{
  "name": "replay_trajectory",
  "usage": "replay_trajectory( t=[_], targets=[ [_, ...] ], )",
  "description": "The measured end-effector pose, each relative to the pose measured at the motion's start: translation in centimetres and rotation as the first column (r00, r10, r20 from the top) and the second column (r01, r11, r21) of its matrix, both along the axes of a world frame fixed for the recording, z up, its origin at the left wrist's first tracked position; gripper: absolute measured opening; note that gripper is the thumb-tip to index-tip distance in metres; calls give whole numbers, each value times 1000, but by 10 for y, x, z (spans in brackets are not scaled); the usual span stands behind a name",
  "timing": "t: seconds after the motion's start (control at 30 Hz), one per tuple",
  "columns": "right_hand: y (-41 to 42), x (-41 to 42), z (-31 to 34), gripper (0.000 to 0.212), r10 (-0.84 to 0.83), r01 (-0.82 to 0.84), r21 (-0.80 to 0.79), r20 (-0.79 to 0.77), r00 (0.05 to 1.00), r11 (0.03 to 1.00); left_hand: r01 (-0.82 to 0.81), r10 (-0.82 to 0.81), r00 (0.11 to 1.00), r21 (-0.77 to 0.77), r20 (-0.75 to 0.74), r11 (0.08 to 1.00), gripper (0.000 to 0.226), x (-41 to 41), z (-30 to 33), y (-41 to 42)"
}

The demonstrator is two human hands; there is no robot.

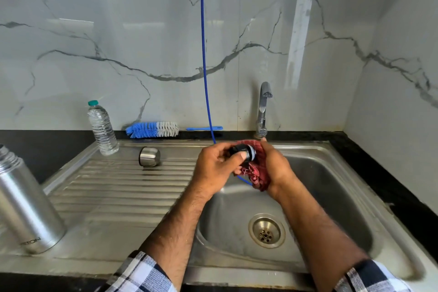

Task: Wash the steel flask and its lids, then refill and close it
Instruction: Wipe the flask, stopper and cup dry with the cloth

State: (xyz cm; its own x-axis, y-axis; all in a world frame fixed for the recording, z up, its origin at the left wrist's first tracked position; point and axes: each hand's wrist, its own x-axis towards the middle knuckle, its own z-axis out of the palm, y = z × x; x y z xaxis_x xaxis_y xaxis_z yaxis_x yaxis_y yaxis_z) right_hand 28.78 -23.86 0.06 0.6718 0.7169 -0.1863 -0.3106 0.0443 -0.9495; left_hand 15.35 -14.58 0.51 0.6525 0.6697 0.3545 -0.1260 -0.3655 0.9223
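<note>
My left hand point(216, 168) grips a black inner lid point(243, 152) with a steel and grey rim, above the sink bowl's back edge. My right hand point(276, 168) holds a dark red cloth point(257, 173) pressed against the lid's end. The open steel flask point(23, 204) stands at the left edge of the draining board, its neck uncapped. The steel outer cap point(149, 156) lies on its side on the ribbed board.
A capped plastic water bottle point(102, 128) stands at the board's back left. A blue and white bottle brush point(154, 129) lies along the black counter. The tap point(263, 109) rises behind my hands; no water runs. A blue cord point(204, 54) hangs down. The sink bowl point(331, 197) has a drain point(266, 230).
</note>
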Motion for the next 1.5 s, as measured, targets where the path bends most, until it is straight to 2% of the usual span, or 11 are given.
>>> replay_trajectory(
  t=[0.17, 0.3, 0.53, 0.7, 0.8, 0.93, 1.13, 1.27, 1.33, 1.4, 1.5],
  targets=[
    [-14, -10, 17, 63, -58, -8, 180, 356, 933, 984, -95, 120, 989, -257, 82, 962, 3, 2, 0, 4],
    [-17, -27, 10, 49, 132, -298, 99, 736, 664, 950, 31, 48, 989, -529, 137, 848, 19, -3, 5, 4],
    [-30, 1, 15, 74, 325, -388, -160, 853, 409, 908, 87, -74, 996, -698, 49, 711, 26, -16, 10, 16],
    [-20, 2, 10, 67, 101, -236, -45, 967, 234, 971, 167, -148, 985, -646, 83, 745, 23, -17, 10, 19],
    [-17, 2, 8, 53, 0, -99, 22, 976, 218, 995, 187, -145, 982, -510, 121, 840, 21, -14, 9, 18],
    [-11, -12, 4, 54, -36, 73, 9, 929, 368, 997, 166, -146, 983, -202, 107, 965, 21, -8, 3, 11],
    [-18, -10, 17, 62, 100, 48, -271, 507, 856, 961, 99, -54, 984, 276, -167, 956, 26, -3, -9, 11],
    [-17, -7, 6, 53, 34, 44, -89, 724, 689, 995, -24, 11, 994, -125, -106, 992, 35, 3, -8, 6],
    [-14, -7, -1, 38, 101, -96, -53, 787, 609, 994, -65, 34, 996, -437, -77, 897, 32, 0, -3, 6],
    [-14, -8, -1, 51, 212, -276, -49, 771, 600, 960, -11, 11, 1000, -664, -5, 748, 26, -4, 1, 11],
    [-20, -3, 9, 68, 205, -362, -23, 856, 475, 932, 182, -158, 982, -742, 103, 645, 33, -12, 5, 22]
  ],
)
